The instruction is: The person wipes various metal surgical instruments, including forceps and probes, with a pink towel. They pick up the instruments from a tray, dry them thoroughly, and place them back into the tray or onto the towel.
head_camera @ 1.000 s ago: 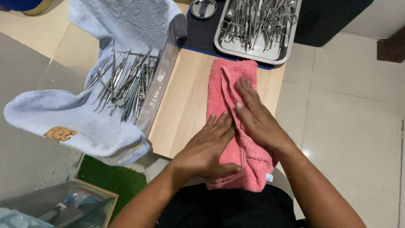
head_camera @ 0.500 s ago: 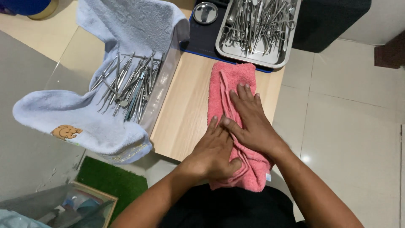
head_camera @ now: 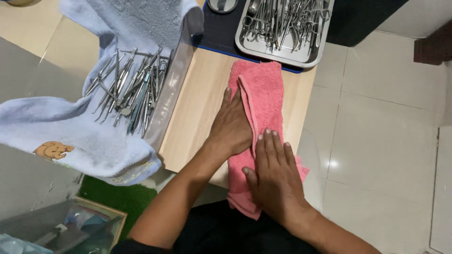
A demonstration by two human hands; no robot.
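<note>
A folded pink towel [head_camera: 263, 89] lies lengthwise on a light wooden table [head_camera: 197, 113], its near end hanging over the front edge. My left hand [head_camera: 233, 124] presses flat on the towel's left side, fingers pointing away from me. My right hand [head_camera: 273, 174] lies flat on the near part of the towel, fingers spread. Neither hand grips anything.
A pale blue towel [head_camera: 94, 141] at left carries a pile of metal surgical instruments [head_camera: 129, 89]. A steel tray [head_camera: 282, 26] full of several more instruments sits at the back on a dark mat. A small round metal dish [head_camera: 222, 4] is beside it. Tiled floor [head_camera: 376, 141] lies right.
My left hand slid forward up the towel's left side, while my right hand drew back toward me onto the near end. The hands swapped their front and back places.
</note>
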